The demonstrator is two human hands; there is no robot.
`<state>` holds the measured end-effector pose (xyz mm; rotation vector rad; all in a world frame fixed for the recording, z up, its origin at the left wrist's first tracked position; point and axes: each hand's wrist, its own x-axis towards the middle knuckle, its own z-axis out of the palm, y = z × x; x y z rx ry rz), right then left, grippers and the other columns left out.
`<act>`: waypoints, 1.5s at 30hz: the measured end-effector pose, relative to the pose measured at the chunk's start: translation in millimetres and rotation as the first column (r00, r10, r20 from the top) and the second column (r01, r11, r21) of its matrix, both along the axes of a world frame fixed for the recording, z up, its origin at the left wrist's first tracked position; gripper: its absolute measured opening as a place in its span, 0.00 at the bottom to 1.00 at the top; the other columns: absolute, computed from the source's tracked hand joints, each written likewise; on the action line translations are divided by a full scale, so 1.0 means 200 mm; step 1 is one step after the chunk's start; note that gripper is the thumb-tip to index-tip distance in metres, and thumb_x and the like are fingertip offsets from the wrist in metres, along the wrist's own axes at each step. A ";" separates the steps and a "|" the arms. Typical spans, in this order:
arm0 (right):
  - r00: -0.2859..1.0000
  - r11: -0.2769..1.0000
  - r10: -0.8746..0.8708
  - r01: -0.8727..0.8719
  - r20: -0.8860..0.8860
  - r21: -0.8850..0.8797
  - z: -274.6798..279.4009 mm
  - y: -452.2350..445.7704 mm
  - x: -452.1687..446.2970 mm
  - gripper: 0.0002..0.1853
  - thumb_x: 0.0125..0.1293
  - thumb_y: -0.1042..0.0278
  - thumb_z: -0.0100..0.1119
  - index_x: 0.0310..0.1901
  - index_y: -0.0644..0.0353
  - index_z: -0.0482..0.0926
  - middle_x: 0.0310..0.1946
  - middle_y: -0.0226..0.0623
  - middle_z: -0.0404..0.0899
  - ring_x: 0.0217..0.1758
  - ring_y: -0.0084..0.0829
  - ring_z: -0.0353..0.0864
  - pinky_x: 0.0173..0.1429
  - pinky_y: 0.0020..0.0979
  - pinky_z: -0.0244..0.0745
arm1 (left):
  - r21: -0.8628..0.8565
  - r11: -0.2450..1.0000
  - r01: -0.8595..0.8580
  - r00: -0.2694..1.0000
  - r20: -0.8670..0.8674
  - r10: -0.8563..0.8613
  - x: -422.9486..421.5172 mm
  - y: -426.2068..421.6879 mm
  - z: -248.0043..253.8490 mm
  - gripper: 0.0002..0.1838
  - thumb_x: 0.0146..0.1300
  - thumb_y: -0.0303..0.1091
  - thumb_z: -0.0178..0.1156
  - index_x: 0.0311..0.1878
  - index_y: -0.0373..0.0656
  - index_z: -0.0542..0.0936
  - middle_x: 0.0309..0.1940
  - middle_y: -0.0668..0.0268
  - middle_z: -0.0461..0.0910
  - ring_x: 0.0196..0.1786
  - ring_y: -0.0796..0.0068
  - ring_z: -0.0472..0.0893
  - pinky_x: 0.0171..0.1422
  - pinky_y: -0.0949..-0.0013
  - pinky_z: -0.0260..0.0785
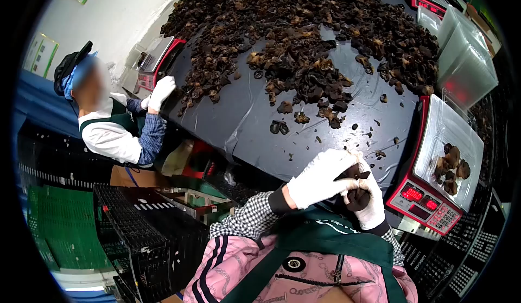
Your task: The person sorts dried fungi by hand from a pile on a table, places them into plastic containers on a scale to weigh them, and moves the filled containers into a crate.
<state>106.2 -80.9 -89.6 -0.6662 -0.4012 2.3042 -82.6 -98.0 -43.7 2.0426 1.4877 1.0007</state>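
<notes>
Both my hands wear white gloves and meet in front of my chest, over the near edge of the dark table. My left hand [324, 179] comes in from the left, its fingers closed on a dark brown wood ear mushroom [358, 197]. My right hand [373, 201] wraps round the same mushroom from the right. Parts of the mushroom are hidden by the fingers. To the right, a red digital scale [415, 197] carries a clear plastic tray [471, 156] with several wood ear pieces [450, 164] in it.
A large heap of wood ear mushrooms [304, 37] covers the far table [244, 124]. Stacked clear trays [469, 59] stand behind the scale. At left, a co-worker [116, 124] in white gloves sits by another scale [160, 64]. Black crates [157, 238] stand lower left.
</notes>
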 end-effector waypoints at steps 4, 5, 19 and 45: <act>1.000 0.996 0.006 -0.007 -0.006 -0.086 -0.02 0.00 -0.01 0.19 0.69 0.68 0.56 0.60 0.59 0.77 0.50 0.41 0.83 0.39 0.32 0.83 0.40 0.29 0.79 | 0.296 0.922 -0.249 0.908 -0.260 0.329 -0.25 0.05 -0.05 0.20 0.57 0.30 0.69 0.53 0.36 0.81 0.51 0.54 0.83 0.56 0.51 0.80 0.65 0.54 0.71; 1.000 0.996 0.000 0.001 0.003 -0.089 -0.03 -0.01 -0.01 0.16 0.69 0.68 0.56 0.57 0.59 0.78 0.49 0.42 0.83 0.38 0.31 0.82 0.39 0.29 0.78 | 0.131 0.872 -0.472 0.840 -0.232 0.490 -0.35 0.08 -0.12 0.21 0.58 0.31 0.68 0.56 0.37 0.81 0.54 0.52 0.82 0.58 0.49 0.78 0.67 0.53 0.70; 0.996 0.999 0.035 -0.034 0.082 -0.020 -0.09 -0.03 0.03 0.10 0.69 0.65 0.55 0.49 0.57 0.79 0.43 0.46 0.84 0.30 0.36 0.79 0.34 0.33 0.76 | 0.361 0.819 -0.446 0.714 -0.408 0.569 -0.65 0.31 -0.46 0.21 0.61 0.25 0.60 0.58 0.46 0.82 0.51 0.59 0.80 0.51 0.55 0.79 0.55 0.58 0.77; 0.984 0.984 0.166 -0.161 0.068 -0.075 -0.06 -0.01 -0.04 0.09 0.66 0.70 0.58 0.46 0.61 0.80 0.43 0.49 0.85 0.31 0.36 0.81 0.35 0.32 0.78 | 0.068 0.855 -0.515 0.856 0.094 0.508 -0.68 0.20 -0.19 0.11 0.68 0.29 0.62 0.51 0.40 0.86 0.43 0.57 0.87 0.45 0.63 0.87 0.52 0.65 0.79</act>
